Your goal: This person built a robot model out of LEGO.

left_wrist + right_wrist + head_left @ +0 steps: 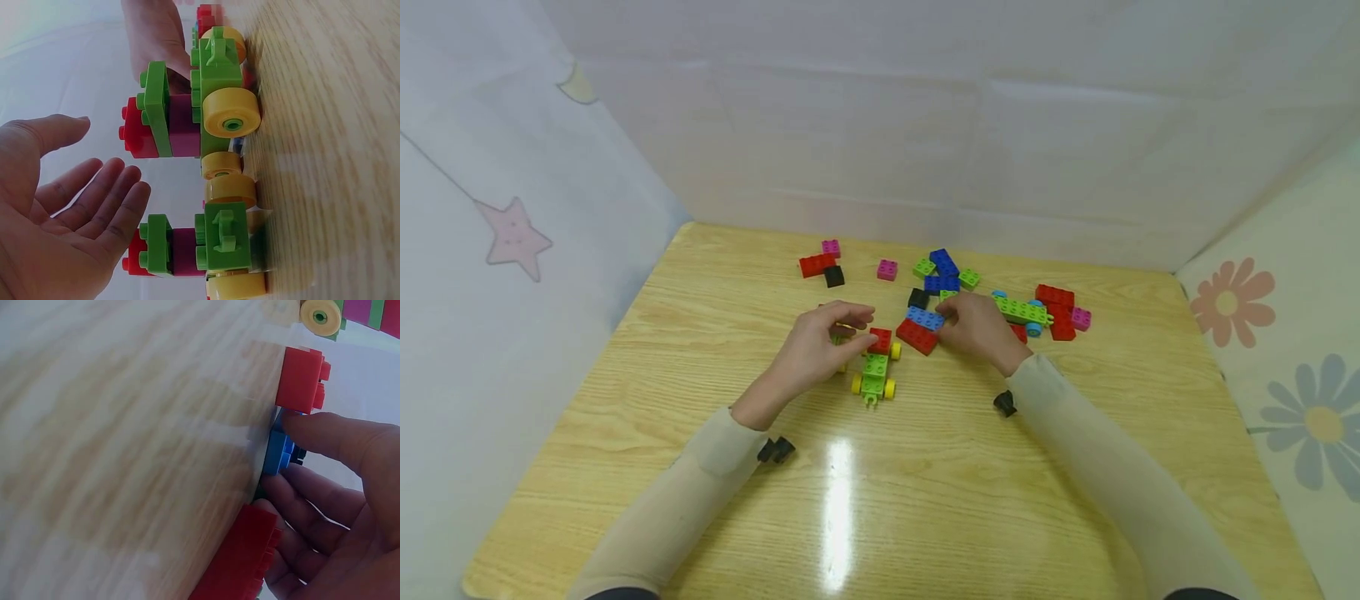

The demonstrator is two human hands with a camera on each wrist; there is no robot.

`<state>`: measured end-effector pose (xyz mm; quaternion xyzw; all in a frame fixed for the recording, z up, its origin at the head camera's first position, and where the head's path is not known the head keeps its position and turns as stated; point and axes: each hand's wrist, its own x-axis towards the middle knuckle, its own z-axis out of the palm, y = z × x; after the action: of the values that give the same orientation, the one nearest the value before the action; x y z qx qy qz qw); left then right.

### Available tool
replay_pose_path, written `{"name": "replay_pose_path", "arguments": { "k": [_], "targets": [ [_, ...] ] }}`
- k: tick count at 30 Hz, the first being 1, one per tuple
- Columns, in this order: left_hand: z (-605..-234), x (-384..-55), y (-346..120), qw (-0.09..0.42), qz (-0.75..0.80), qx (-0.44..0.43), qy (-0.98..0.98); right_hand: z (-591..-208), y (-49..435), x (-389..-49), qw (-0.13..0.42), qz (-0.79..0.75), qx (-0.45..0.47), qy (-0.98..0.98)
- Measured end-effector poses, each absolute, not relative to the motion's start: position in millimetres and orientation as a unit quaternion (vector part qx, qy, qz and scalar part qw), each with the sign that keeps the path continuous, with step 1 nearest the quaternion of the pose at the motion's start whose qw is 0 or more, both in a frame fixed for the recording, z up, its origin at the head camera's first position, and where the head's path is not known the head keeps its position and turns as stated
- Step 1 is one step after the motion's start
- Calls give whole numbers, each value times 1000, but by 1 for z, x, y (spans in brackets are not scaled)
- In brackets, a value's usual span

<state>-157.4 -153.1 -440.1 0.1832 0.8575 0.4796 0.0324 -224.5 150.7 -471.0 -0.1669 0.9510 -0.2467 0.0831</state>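
My right hand [977, 329] pinches the right end of a light-blue brick [923, 317] between thumb and fingertips; the brick lies low at the tabletop. A red brick [916, 337] lies right beside it, on the thumb side. My left hand [820, 346] hovers with fingers extended and holds nothing. Near its thumb stands a green toy car [875, 367] with yellow wheels and a red brick on top. A second, similar car [228, 237] is mostly hidden behind the left hand in the head view. Both cars carry a purple brick under a raised green piece.
To the right is a green car base [1021, 311] with blue wheels, near several red bricks [1060, 321]. Dark-blue bricks [943, 262], green bricks and a pink brick [887, 269] lie at the back. A black brick [833, 276] adjoins a red one at back left. White cloth hangs behind the table.
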Motion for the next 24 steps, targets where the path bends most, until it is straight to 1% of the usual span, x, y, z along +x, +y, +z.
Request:
{"name": "replay_pose_path", "arguments": {
  "k": [5, 6, 12, 13, 17, 24],
  "targets": [
    [-440, -158, -153, 31, 478, 185, 858, -472, 151, -226, 79, -234, -174, 953],
    [-440, -158, -153, 31, 479, 186, 858, -479, 155, -231, 77, -239, -182, 951],
    [-441, -158, -152, 28, 477, 186, 858, -479, 156, -230, 82, -246, -173, 950],
    [-441, -158, -152, 28, 477, 186, 858, -471, 152, -225, 85, -246, -161, 952],
    [-441, -158, -152, 28, 478, 184, 859, -466, 155, -220, 92, -268, -145, 948],
    [-441, -158, -152, 30, 477, 182, 859, -445, 159, -205, 103, -292, -137, 941]
  ]
}}
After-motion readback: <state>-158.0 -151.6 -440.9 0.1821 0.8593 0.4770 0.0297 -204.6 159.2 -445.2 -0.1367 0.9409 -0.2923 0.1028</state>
